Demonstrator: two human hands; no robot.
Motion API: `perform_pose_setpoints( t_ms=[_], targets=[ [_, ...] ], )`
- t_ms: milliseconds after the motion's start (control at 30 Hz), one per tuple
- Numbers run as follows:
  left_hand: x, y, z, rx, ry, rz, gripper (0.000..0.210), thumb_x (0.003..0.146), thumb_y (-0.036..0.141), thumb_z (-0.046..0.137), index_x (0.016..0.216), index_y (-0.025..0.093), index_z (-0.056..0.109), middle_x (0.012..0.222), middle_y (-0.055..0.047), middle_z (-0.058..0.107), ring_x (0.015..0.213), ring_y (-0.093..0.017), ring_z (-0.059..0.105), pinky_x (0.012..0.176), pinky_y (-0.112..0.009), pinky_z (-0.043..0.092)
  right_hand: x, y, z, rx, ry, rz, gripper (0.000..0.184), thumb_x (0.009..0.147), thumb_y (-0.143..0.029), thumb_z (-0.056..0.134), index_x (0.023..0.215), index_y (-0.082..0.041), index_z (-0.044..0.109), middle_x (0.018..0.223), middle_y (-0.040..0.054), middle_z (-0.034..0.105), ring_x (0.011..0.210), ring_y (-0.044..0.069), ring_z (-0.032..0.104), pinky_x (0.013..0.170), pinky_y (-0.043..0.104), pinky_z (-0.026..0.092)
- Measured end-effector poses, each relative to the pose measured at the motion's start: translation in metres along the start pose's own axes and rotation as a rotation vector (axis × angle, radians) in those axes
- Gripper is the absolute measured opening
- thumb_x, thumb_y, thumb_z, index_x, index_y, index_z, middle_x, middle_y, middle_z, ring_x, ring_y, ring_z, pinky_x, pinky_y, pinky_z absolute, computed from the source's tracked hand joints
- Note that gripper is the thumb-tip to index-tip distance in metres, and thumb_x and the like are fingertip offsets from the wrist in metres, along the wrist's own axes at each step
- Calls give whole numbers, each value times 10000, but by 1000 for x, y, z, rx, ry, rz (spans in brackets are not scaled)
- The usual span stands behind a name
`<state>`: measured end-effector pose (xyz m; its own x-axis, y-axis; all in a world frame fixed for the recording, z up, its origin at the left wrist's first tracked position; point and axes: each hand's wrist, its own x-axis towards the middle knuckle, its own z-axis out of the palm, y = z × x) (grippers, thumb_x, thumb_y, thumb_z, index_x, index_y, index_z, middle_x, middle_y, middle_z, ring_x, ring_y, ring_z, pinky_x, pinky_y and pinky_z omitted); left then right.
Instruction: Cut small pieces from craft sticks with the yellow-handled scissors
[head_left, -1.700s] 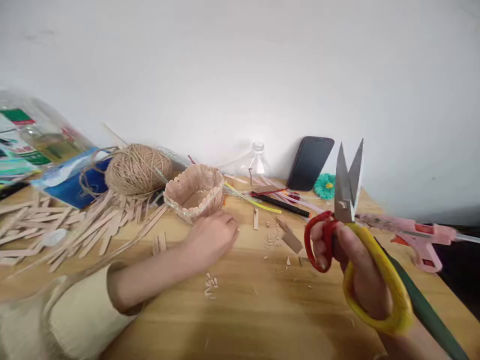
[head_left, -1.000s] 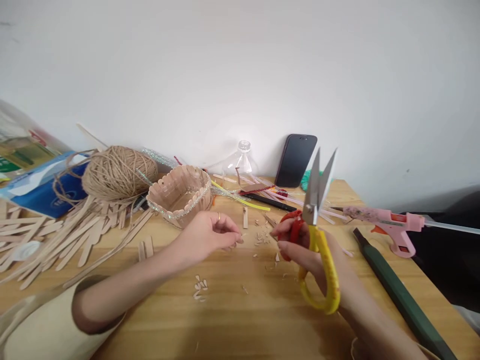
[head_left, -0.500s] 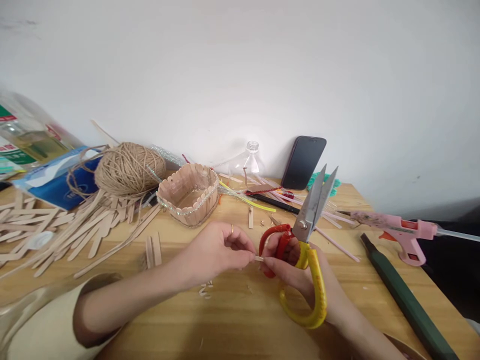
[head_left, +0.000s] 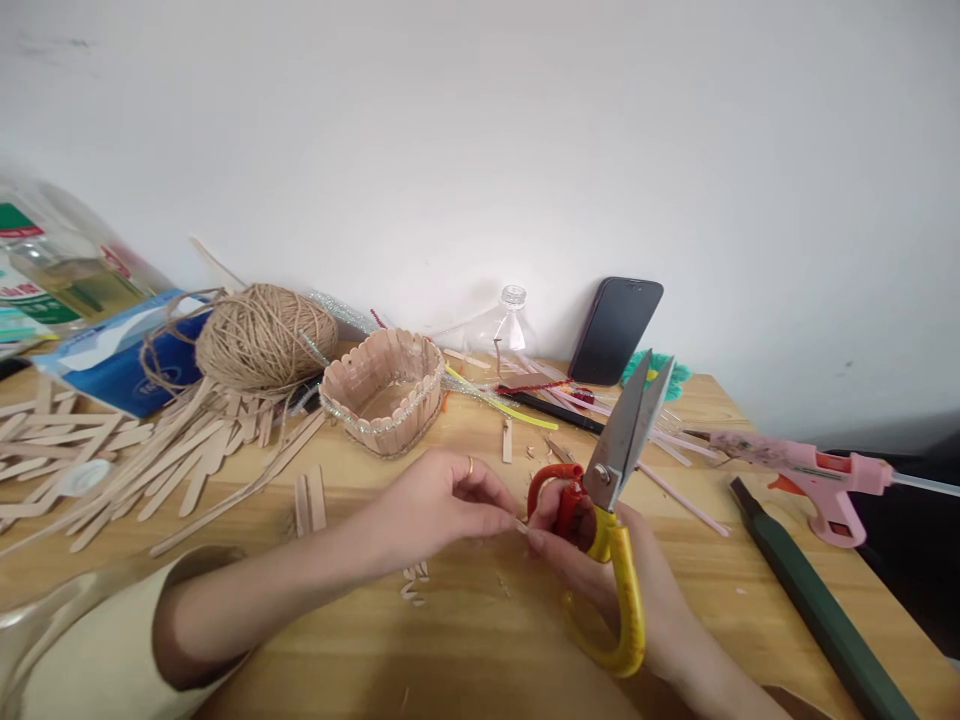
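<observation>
My left hand (head_left: 457,505), a ring on one finger, pinches a small pale piece of wooden stick (head_left: 520,526) between thumb and fingertips. Mostly hidden by fingers, this piece also meets the fingertips of my right hand (head_left: 592,560). Scissors (head_left: 621,450) with one red and one yellow handle hang in my right hand, blades upward and slightly apart. Just behind my left hand stands a basket made of craft sticks (head_left: 384,395), with silver tinsel around it. Tiny wood cuttings (head_left: 414,582) lie on the table below my hands.
Many craft sticks (head_left: 187,455), a twine ball (head_left: 262,335) and a blue tissue pack (head_left: 161,375) fill the left. A bottle top (head_left: 513,325) and a phone (head_left: 616,330) stand along the wall. At right lie a pink glue gun (head_left: 817,480) and a dark green tool (head_left: 810,590).
The scissors have tipped slightly and moved a little lower in my right hand. Both hands stay together at the small stick piece; the whole view has shifted slightly.
</observation>
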<state>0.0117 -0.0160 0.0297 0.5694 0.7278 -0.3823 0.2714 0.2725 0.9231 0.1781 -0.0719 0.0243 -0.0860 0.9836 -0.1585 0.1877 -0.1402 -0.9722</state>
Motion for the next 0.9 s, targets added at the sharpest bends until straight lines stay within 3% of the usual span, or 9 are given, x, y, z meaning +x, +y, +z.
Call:
perform_pose_setpoints(
  t_ms=[133,200,300,400,500,600,700,900],
  targets=[
    [1,0,-12,225,165,121,219,735,287,582,904,157,632,862,-36,671,789,-166,595,713,-278,444,7,1,-14,-70,264,-2,193,641,-287,664,668,-197,494,577,-36,491,514,124,460,467,239,361],
    [-4,5,-19,365,182,166,212,772,313,547,895,169,643,855,-30,678,786,-168,602,702,-271,441,10,3,-22,-65,352,5,208,650,-308,672,687,-199,499,576,-34,505,514,130,473,471,246,370],
    [-15,19,-26,506,165,196,197,805,306,505,848,186,656,781,-5,683,734,-161,610,655,-251,432,13,7,-30,7,347,-10,208,697,-349,651,679,-205,502,551,-35,505,501,130,470,473,256,372],
    [-20,32,-27,628,241,261,191,816,286,493,822,197,662,759,11,685,698,-155,611,618,-242,420,13,8,-31,75,379,-72,187,710,-335,646,672,-214,510,561,-30,510,507,134,466,473,265,369],
    [-7,35,-16,828,242,301,191,821,252,487,820,185,666,786,-15,697,696,-172,620,629,-261,430,9,4,-29,89,467,-122,140,731,-318,633,717,-228,527,600,-29,515,532,138,470,499,273,370],
    [19,28,-1,1191,255,312,298,846,325,446,778,131,661,761,-114,684,731,-261,632,650,-347,458,6,1,-28,19,503,-137,132,741,-323,614,705,-231,526,588,-25,515,531,149,475,499,282,366],
    [43,19,9,1251,307,297,319,825,343,472,836,77,647,900,-210,655,829,-338,622,681,-419,468,7,0,-29,-39,508,-135,174,708,-345,634,677,-226,512,565,-23,505,516,153,470,480,281,371],
    [56,12,3,1247,326,246,185,761,134,482,805,69,650,850,-208,657,846,-330,626,717,-420,479,8,1,-27,-31,445,-118,219,695,-369,644,678,-216,488,586,-26,496,523,136,459,492,267,375]
  ],
)
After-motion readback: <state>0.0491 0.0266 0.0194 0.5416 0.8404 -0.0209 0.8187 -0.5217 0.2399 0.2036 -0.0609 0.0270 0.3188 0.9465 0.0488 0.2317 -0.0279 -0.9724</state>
